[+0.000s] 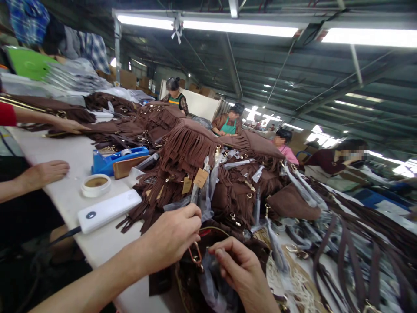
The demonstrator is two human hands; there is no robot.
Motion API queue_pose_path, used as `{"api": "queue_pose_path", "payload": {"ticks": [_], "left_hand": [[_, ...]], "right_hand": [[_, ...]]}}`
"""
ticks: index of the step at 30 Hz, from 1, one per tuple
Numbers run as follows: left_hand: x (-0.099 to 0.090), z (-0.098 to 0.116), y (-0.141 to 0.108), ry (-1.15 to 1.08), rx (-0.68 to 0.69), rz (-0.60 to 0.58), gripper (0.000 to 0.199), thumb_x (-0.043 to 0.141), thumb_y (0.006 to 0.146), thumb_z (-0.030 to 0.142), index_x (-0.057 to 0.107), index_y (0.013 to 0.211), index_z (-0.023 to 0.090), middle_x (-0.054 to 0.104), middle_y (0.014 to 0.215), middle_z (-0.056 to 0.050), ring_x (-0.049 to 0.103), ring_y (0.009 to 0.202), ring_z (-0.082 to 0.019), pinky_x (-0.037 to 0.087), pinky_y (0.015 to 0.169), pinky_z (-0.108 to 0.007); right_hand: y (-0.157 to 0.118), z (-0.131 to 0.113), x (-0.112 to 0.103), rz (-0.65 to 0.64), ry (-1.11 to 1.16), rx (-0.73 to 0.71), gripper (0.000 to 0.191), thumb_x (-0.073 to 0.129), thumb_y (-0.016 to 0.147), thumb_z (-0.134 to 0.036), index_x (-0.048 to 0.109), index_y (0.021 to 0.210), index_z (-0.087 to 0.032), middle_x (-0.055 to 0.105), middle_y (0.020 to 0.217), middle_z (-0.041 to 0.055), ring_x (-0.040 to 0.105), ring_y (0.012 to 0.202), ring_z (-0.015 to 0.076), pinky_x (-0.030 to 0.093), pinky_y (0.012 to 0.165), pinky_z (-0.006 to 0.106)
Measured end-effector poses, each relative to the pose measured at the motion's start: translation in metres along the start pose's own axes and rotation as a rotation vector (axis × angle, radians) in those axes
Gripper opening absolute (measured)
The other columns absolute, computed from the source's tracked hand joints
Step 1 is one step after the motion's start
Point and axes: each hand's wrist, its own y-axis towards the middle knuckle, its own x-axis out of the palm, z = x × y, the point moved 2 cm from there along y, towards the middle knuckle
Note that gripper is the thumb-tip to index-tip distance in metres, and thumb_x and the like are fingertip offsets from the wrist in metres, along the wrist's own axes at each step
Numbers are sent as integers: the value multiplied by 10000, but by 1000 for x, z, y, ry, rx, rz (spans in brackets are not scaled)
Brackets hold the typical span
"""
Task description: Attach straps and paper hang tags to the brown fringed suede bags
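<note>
My left hand (172, 237) is closed in a pinch above an open brown bag (182, 282), with a gold metal clasp (195, 254) hanging at its fingertips. Opposite it, my right hand (244, 271) pinches thumb and forefinger together at the top of clear plastic wrapping (210, 284). That wrapping seems to cover a strap joined to the clasp. The bag's zipped rim shows around both hands; its inside is mostly dark. Right behind are fringed brown bags (192, 145) in a heap, with a tan paper tag (200, 178) hanging down.
On the left stand a white power bank (109, 211), a tape roll (95, 185) and a blue tape dispenser (119, 160). A co-worker's hand (44, 174) rests on the table edge (42, 152). Brown straps (345, 261) lie at the right. Several people work farther back.
</note>
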Motion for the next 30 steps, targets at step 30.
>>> {"api": "queue_pose_path", "payload": {"ticks": [30], "left_hand": [[58,-3,-19,-505,-430,27,142,524,801,225,604,696,173,529,585,49,453,560,-104,312,512,-210]], "right_hand": [[0,25,14,23,341,107,462,873,595,-576,698,705,-163,734,601,16,690,530,136,566,511,202]]}}
